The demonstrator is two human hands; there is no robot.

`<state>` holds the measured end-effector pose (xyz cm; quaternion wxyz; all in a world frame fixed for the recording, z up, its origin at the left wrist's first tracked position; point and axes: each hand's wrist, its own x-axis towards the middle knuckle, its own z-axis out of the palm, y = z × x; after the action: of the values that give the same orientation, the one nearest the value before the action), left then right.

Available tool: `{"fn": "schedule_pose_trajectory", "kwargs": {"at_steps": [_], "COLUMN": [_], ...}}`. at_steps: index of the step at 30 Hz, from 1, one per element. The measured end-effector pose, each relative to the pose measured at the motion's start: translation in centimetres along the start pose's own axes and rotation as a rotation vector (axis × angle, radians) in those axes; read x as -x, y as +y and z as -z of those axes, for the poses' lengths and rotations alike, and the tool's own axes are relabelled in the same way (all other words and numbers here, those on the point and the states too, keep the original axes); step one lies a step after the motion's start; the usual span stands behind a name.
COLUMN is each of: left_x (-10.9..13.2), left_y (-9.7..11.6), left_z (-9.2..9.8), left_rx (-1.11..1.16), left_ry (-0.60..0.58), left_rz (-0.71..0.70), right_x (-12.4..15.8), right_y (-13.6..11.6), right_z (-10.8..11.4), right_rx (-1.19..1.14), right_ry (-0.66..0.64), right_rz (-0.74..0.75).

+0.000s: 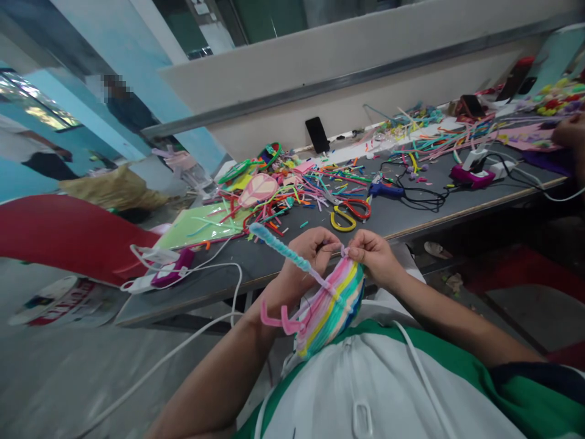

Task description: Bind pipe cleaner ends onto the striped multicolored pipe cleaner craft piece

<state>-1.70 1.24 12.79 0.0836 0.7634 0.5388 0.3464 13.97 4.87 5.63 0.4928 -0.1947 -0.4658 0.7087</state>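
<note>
A rainbow-striped pipe cleaner craft (329, 305) rests against my body in the head view, its rows pink, yellow, teal, peach and blue. From it sticks out a fuzzy light-blue stem (278, 247) that turns lilac lower down, and bent pink pieces (283, 318) show at its lower left. My left hand (315, 250) pinches a lilac pipe cleaner end (344, 250) at the top of the craft. Close beside it, my right hand (371, 255) is closed on the craft's upper tip, thumb and forefinger together. The fingertips of both hands nearly meet.
Red-and-yellow-handled scissors (350, 213) and a blue glue gun (386, 189) lie on the grey table (292, 259) among scattered pipe cleaner pieces. A phone (317, 135) leans at the back. Purple power strips (173, 268) trail white cables. Another person's hand (571, 131) is at far right.
</note>
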Motion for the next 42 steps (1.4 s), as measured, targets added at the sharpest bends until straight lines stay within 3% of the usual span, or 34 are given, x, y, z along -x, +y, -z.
{"fn": "schedule_pose_trajectory", "kwargs": {"at_steps": [9,13,18,23,27,30,32,37,42], "left_x": [1.0,0.6,-0.3,-0.4,-0.6,-0.9,-1.2,-1.6,-2.0], "left_y": [0.5,0.7,0.3,-0.9,-1.2,-1.2,-1.3,-1.8,-2.4], "left_z": [-0.7,-0.6,0.1,-0.8,-1.5,-1.3,-0.9,0.7,2.2], "left_rx": [-0.068,0.155,0.739,0.938,0.955,0.798,0.712,0.706,0.795], "left_ry": [0.103,0.102,-0.06,-0.323,-0.387,-0.339,-0.299,-0.309,-0.332], "left_rz": [-0.047,0.049,0.186,0.316,0.235,0.089,0.083,0.291,0.419], "right_x": [0.2,0.0,-1.0,-2.3,-2.9,-3.2,-3.5,-4.7,-4.2], "right_y": [0.1,0.4,-0.2,-1.7,-2.0,-1.4,-0.8,0.5,-0.3], "right_z": [0.3,0.3,0.3,0.1,-0.2,-0.3,0.0,2.2,3.1], "right_rx": [0.005,-0.001,-0.07,0.053,0.157,0.097,0.024,-0.093,-0.12], "right_ry": [-0.135,-0.099,-0.047,-0.039,-0.035,-0.062,-0.076,-0.08,-0.157], "right_rz": [0.031,0.074,0.2,0.39,0.452,0.412,0.358,0.144,0.035]}}
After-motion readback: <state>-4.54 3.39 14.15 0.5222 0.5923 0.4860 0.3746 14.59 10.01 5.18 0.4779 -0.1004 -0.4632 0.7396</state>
